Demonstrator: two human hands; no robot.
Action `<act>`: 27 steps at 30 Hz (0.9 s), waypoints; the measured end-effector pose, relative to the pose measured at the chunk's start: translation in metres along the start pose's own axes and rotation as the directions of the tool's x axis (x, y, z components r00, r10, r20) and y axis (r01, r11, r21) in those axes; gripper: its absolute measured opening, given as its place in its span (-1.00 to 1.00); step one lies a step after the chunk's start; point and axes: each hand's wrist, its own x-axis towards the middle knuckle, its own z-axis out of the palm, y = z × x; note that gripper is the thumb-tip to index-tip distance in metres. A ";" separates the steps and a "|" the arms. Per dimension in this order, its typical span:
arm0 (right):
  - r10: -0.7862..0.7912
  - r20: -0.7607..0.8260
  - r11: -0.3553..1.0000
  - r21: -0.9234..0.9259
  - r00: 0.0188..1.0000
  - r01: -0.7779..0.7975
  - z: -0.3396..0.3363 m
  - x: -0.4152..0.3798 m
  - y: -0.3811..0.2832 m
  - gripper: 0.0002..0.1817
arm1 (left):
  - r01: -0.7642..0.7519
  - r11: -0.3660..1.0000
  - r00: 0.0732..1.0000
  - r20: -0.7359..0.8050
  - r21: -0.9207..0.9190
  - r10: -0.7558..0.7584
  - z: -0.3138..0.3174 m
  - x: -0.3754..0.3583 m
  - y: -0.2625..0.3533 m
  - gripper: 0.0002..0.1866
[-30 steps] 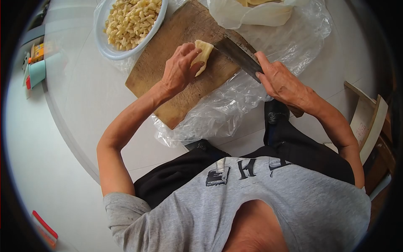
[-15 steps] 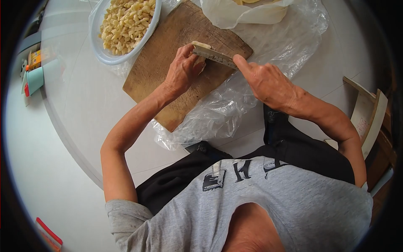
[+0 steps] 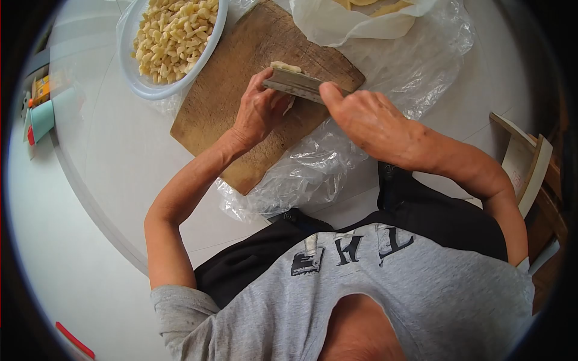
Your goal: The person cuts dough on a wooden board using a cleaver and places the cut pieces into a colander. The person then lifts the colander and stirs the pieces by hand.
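My right hand (image 3: 376, 123) is closed round the handle end of a broad-bladed knife (image 3: 295, 83). The blade reaches left over the wooden cutting board (image 3: 217, 114) and comes close to the fingers of my left hand (image 3: 259, 111). Those fingers are curled on a pale food piece, mostly hidden behind the hand and blade; a bit shows below the blade. Along the blade's far edge lies a pale cut strip (image 3: 285, 66). At the upper left, a white bowl (image 3: 127, 75) is filled with small pale-yellow chunks (image 3: 174, 39).
Beyond the board, a white plastic bag (image 3: 355, 27) holds flat yellowish pieces (image 3: 391, 8). Crinkled clear plastic sheeting (image 3: 301, 174) spreads under the board. A wooden stool or chair part (image 3: 533, 174) stands at the right. A light-blue container (image 3: 42, 120) is at the far left.
The knife blade has shifted slightly left and tilted, showing more of its flat side. My right hand has moved a little left with it. My left hand stays on the food piece.
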 end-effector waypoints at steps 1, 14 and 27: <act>-0.002 -0.018 1.000 0.006 1.000 0.002 0.001 0.004 -0.002 -0.69 | -0.010 1.000 1.000 -0.010 0.007 0.010 -0.001 0.001 0.000 -0.71; -0.066 -0.215 0.991 0.096 0.974 0.088 0.025 0.021 0.019 -0.69 | 0.015 0.996 0.998 0.064 0.089 -0.021 -0.006 -0.007 0.006 -0.71; -0.059 -0.129 0.998 0.008 0.990 0.061 0.013 -0.025 0.013 -0.61 | -0.056 0.977 0.996 0.073 0.204 0.042 -0.001 -0.006 0.008 -0.79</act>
